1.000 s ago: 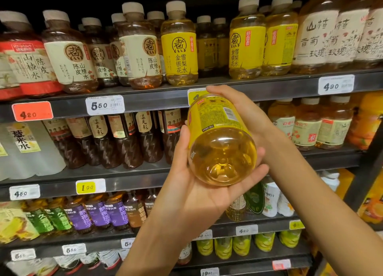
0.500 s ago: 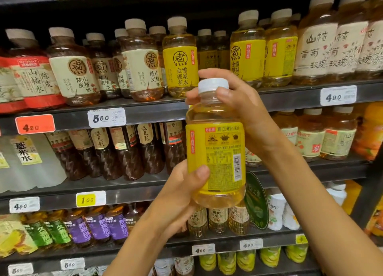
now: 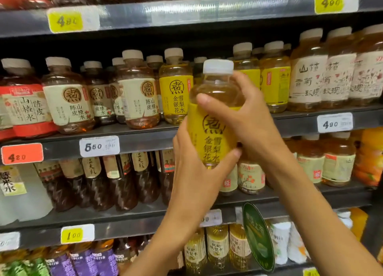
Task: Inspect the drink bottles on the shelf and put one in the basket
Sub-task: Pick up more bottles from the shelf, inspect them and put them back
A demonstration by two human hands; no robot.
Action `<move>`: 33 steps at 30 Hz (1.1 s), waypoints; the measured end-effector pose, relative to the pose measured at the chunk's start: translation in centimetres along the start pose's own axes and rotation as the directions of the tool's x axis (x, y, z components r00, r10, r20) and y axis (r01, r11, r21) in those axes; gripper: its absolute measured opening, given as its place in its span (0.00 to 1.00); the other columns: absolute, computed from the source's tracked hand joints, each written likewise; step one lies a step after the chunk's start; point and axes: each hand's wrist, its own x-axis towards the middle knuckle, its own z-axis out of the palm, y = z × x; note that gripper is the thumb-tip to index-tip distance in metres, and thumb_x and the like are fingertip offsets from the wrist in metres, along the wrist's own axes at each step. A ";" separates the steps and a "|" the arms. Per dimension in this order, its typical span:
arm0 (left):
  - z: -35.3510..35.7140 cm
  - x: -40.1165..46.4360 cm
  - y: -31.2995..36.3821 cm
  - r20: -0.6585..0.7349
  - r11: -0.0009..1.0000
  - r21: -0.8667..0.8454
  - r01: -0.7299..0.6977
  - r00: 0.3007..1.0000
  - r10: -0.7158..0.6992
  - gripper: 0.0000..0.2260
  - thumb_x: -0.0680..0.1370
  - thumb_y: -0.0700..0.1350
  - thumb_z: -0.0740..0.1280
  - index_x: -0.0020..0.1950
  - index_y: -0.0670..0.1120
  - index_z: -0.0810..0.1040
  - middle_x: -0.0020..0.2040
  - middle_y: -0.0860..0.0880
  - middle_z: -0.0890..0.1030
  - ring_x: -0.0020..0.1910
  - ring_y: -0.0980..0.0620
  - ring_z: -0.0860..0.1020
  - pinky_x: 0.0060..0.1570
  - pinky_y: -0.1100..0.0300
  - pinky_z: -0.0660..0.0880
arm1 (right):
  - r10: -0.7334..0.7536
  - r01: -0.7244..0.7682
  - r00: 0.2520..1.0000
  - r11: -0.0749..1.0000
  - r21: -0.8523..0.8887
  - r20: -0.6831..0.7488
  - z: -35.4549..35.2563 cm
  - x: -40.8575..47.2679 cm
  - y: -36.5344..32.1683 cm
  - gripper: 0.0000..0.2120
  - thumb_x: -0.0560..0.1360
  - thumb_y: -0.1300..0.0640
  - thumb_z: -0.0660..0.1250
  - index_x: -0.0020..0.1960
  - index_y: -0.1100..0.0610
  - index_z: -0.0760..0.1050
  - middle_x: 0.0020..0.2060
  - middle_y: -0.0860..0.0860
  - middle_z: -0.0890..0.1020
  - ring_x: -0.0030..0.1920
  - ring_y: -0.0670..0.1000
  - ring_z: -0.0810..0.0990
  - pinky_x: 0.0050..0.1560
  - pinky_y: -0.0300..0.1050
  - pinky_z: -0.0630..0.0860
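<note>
Both hands hold 1 clear plastic bottle with a yellow label and white cap (image 3: 213, 118), upright, in the air in front of the shelves. Right hand (image 3: 246, 118) wraps the upper body and shoulder of the bottle from the right, fingers curled across the front just under the neck, cap left bare. Left hand (image 3: 192, 167) cups the lower part from the left and below, thumb pressed across the bottom of the label, fingers hidden behind the bottle. Label front faces the camera, dark round logo and vertical characters; pale yellow liquid shows above the label.

Behind it, grey metal shelf (image 3: 145, 138) with a row of stubby bottles with beige caps: cream-label amber bottles (image 3: 136, 101), a matching yellow-label bottle on the shelf (image 3: 176, 93) just left of the held one, more yellow ones to the right, white-label amber bottles (image 3: 308, 78) far right. Price tags on the shelf edges: white tag reading 550 (image 3: 99, 146), red tag reading 420 (image 3: 21, 153), white tag reading 490 (image 3: 334, 123). Next shelf down: dark brown drink bottles (image 3: 122, 180). Lower right, a green oval sign (image 3: 258, 236) sticks out from a shelf edge. No basket in view.
</note>
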 end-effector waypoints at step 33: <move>3.0 9.2 -3.0 -0.162 0.689 0.718 -0.098 0.939 0.302 0.36 0.73 0.57 0.68 0.74 0.39 0.63 0.65 0.40 0.70 0.63 0.43 0.66 0.59 0.52 0.71 | -0.441 0.270 0.878 0.779 -0.566 -0.188 -1.5 8.3 6.7 0.18 0.74 0.53 0.71 0.59 0.62 0.78 0.55 0.55 0.80 0.58 0.53 0.76 0.57 0.50 0.74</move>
